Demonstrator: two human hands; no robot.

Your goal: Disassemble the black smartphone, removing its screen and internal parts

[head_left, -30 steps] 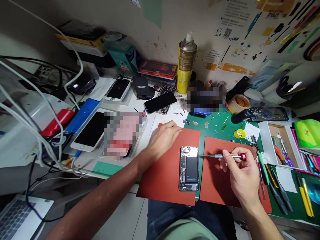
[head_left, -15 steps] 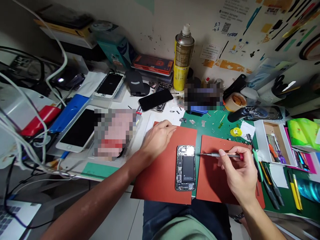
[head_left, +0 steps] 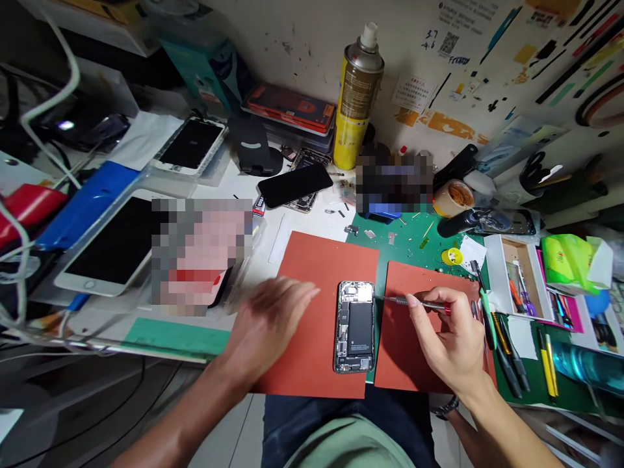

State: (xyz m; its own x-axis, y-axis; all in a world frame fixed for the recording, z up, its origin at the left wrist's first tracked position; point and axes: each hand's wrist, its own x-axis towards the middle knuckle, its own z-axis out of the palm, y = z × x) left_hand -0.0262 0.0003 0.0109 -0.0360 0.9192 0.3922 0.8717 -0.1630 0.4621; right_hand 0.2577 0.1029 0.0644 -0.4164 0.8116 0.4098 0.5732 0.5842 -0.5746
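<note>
An opened phone (head_left: 355,328), its battery and inner parts showing, lies face up on the left red mat (head_left: 312,370), near that mat's right edge. My right hand (head_left: 451,331) is closed on a thin screwdriver (head_left: 407,301) with a metal shaft and a red end. The tip points left, close to the phone's upper right side. Left of the phone, my left hand (head_left: 273,325) hovers over the mat's left part, slightly blurred, fingers extended and no object visible in them. It does not touch the phone.
Behind the mats stand a yellow spray can (head_left: 358,97) and a black phone screen (head_left: 295,185). Several phones, including a white one (head_left: 110,250), crowd the left. Pens and a white parts box (head_left: 517,279) sit at right, beyond the right red mat (head_left: 429,370).
My left hand has come back from the far edge of the left mat, toward me and leftward. My right hand still holds the screwdriver beside the phone. The view has shifted slightly.
</note>
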